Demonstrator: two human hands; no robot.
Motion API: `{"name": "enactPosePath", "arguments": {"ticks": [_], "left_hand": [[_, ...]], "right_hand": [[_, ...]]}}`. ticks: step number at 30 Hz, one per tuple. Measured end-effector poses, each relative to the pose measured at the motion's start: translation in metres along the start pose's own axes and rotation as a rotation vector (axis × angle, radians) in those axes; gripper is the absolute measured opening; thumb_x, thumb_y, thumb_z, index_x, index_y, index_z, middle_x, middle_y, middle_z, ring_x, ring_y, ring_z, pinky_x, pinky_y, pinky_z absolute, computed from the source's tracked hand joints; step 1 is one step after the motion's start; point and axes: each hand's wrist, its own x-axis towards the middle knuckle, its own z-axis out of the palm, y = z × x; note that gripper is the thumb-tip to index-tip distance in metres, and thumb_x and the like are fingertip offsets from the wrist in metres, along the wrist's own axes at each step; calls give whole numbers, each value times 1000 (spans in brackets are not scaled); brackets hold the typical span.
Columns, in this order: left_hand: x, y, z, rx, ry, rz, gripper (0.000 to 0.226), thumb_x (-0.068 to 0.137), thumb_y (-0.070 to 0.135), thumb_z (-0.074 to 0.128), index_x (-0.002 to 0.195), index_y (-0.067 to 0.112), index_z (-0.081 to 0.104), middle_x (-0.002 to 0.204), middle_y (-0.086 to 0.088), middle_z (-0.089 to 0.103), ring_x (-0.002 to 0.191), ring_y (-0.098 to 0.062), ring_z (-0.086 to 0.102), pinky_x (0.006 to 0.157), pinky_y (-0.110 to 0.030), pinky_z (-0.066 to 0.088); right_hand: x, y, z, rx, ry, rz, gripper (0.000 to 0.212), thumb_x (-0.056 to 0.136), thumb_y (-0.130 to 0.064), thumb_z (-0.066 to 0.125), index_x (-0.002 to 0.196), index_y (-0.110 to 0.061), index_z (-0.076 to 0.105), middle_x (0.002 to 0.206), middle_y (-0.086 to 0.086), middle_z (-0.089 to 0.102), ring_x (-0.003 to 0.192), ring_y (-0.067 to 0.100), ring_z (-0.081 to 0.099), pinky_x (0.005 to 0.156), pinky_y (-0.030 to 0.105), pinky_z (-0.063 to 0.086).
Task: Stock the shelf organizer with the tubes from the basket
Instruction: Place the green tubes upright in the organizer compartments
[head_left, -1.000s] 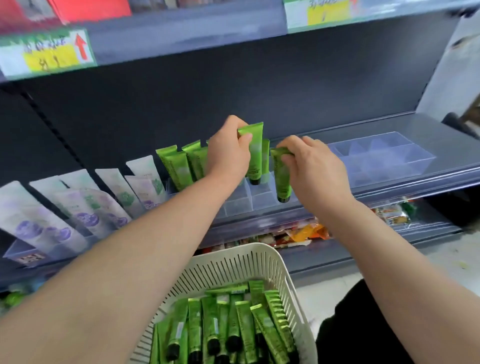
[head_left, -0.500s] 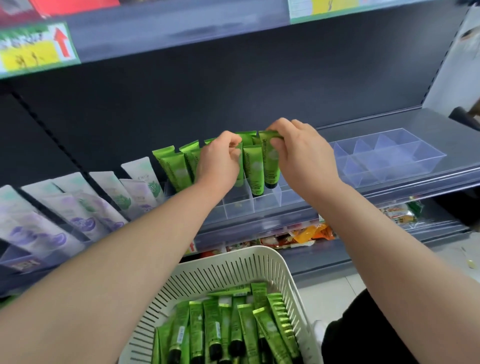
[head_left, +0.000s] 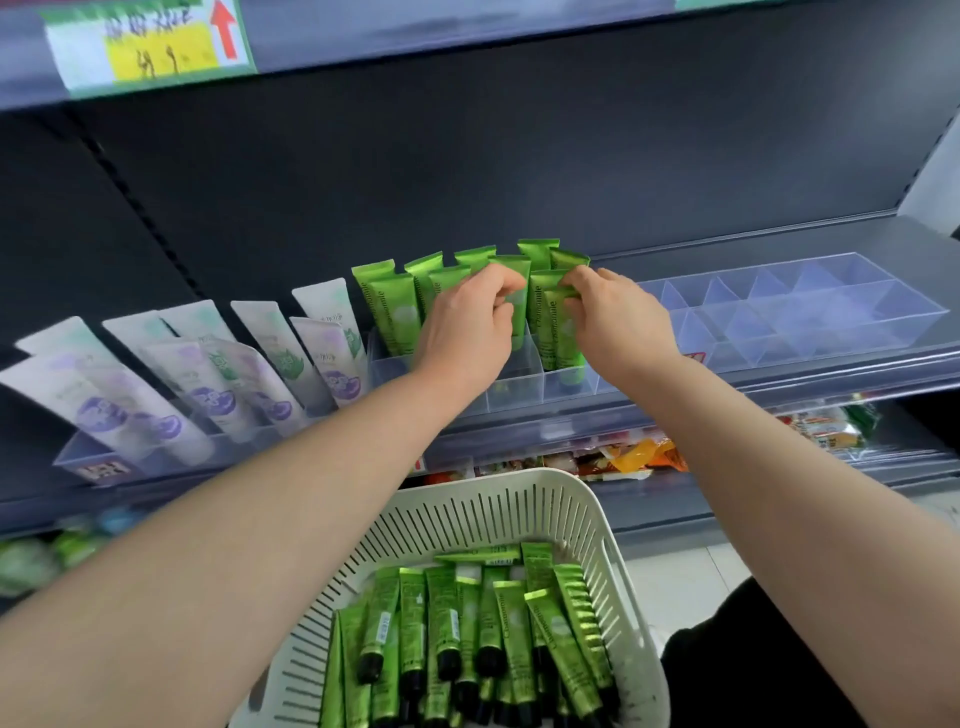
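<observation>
At the far left of the shelf we see pale lavender tubes (head_left: 208, 379) leaning in their own holder, which is no part of this job. Next along, the green tubes (head_left: 387, 306) stand cap-down, crimped ends up, in the clear shelf organizer (head_left: 519, 389). The left hand (head_left: 467, 332) has its fingers curled round one of them, the middle tube (head_left: 518, 306), near its top. The right hand (head_left: 618, 322) pinches the upper part of the neighbouring tube (head_left: 549, 332) just beside it. Both tubes sit in their compartments. Further right lies an empty divided tray (head_left: 831, 312). Near us, below the arms, the white basket (head_left: 493, 514) holds a heap of loose tubes (head_left: 467, 623), so we judge the stocking well short of done.

We reckon these tubes are light and soft-walled, and glossy enough to slide in the fingers. The flat crimp and the black cap look like the firmest parts. We would take each one just under the crimp with a gentle pinch — a squeeze at mid-body might dent it — and lower it cap first, so that it does not knock its neighbours askew.
</observation>
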Motion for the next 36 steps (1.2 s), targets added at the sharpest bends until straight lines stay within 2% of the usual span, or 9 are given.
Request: {"name": "enactPosePath", "arguments": {"ticks": [6,11,15,19,22,25,30,33,36], "left_hand": [[-34,-6,-5,-50,-14,83,31,93,2,50,117,16,63,115,1,66,106,-15,61,91,-38,52],[-73,-23,-3,-55,-26,80,30,92,0,51,113,13,66,114,1,68,104,-18,63,88,-36,52],[-103,-37,1,-61,-43,52,26,92,-1,52,109,11,68,109,-1,70,100,-18,64,87,-30,50],[-136,-56,15,-38,-147,-33,26,91,1,53,108,16,67,108,4,68,99,-14,62,88,-31,49],[-159,-66,27,-9,-310,-164,27,96,8,50,115,20,65,117,6,64,107,-12,59,94,-31,48],[-176,-78,38,48,-443,-265,28,98,11,49,120,22,61,126,8,60,114,-11,57,100,-32,47],[-191,-94,49,62,-507,-359,28,98,10,49,119,22,63,126,9,60,115,-9,55,101,-29,45],[-195,-101,53,46,-521,-386,26,98,9,50,115,22,64,124,9,61,111,-8,57,96,-24,46],[-197,-108,57,56,-549,-384,25,98,10,50,116,22,63,125,9,60,112,-7,56,96,-21,43]], "right_hand": [[-12,-7,-1,-23,152,-7,32,94,-18,51,125,-13,52,120,14,54,109,37,47,81,45,39],[-46,-23,10,-37,370,-75,32,86,-14,55,118,-17,58,124,9,55,110,35,48,79,42,37],[-82,-32,35,-7,368,-115,28,84,-10,59,110,-18,61,109,6,58,98,32,50,71,38,36],[-121,-33,81,-45,3,-220,29,77,-6,65,102,-21,64,94,2,59,91,30,55,68,37,42],[-142,-28,107,-87,-452,-203,39,83,-7,57,117,-25,59,115,1,57,114,25,49,90,38,41],[-158,-26,129,-82,-791,-134,47,86,-1,52,128,-21,53,127,4,53,123,25,43,100,39,39],[-178,-17,162,-179,-1053,-102,67,83,9,44,138,-28,45,147,10,34,136,35,31,112,47,28],[-182,-12,172,-254,-1049,-226,69,81,9,45,142,-25,39,142,10,43,138,35,23,114,52,20],[-180,-13,173,-318,-1059,-269,56,82,5,51,133,-19,49,134,10,49,135,32,26,112,51,22]]}}
